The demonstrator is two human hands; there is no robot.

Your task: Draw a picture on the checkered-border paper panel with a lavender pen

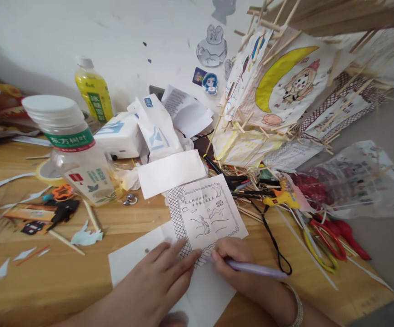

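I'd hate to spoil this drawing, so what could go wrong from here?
Fresh ink might smudge, since the left hand has its fingers over the drawing's lower left corner.
A slip of the right hand could send the purple pen astray near the patterned lower border.
The pen's back end appears close to a black cord, which might snag it.

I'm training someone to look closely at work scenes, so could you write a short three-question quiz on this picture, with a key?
1. Which hand holds the purple pen?
2. True or false: the left hand is clenched in a fist.
3. Which lies to the right of the drawing in the picture?
A) tape roll
B) yellow glue gun
C) green-labelled bottle

Key:
1. The right hand.
2. False; its fingers extend over the drawing's lower left part.
3. B
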